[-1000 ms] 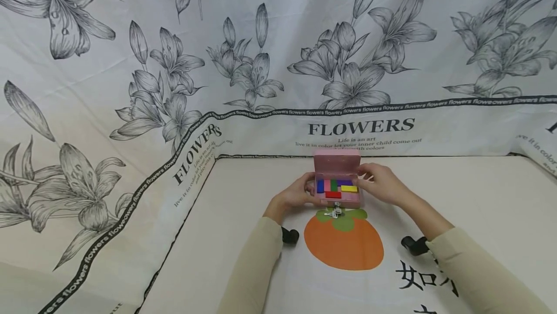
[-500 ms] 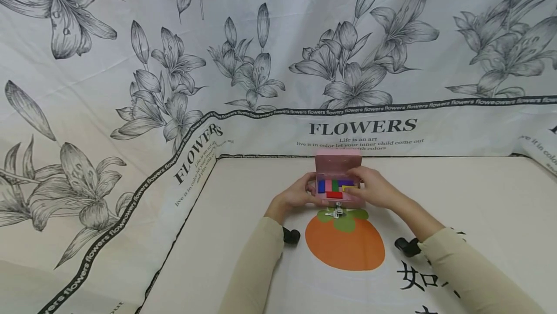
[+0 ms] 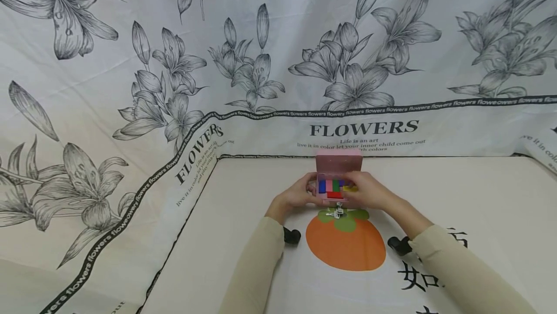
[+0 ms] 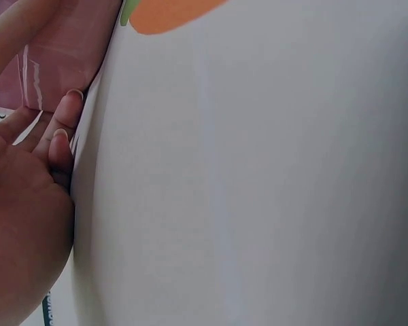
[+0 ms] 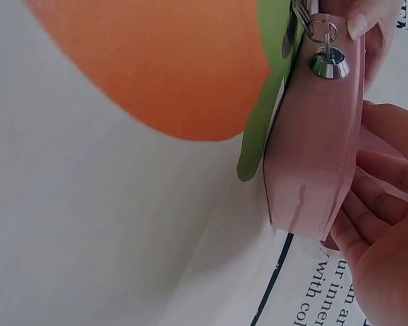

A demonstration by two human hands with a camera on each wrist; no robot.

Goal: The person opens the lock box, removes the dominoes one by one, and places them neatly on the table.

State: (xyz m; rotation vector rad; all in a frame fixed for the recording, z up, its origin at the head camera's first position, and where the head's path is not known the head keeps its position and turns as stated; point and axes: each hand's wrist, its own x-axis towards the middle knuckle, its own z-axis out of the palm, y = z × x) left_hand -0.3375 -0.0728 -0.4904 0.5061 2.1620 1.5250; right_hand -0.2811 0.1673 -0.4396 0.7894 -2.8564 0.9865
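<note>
A pink lock box [image 3: 338,164] stands with its lid raised at the far side of the table. Inside lie coloured blocks, among them a red block [image 3: 334,195], a green block [image 3: 335,185] and a blue block [image 3: 322,186]. My left hand [image 3: 298,193] holds the box's left end, thumb along the front. From the right, my right hand [image 3: 369,190] reaches over the rim, its fingertips in the box around a yellow block [image 3: 349,188]. I cannot tell whether they pinch it. The right wrist view shows other fingers along the box's end.
Keys [image 3: 336,212] hang from the lock [image 5: 330,64] on the box's front. The white cloth [image 3: 243,193] bears an orange fruit print [image 3: 345,244] and black characters. A flower-printed curtain [image 3: 261,135] rises directly behind the box and along the left.
My right hand has moved left from the box's right edge to over the blocks, covering much of the right half. The left hand stays on the box.
</note>
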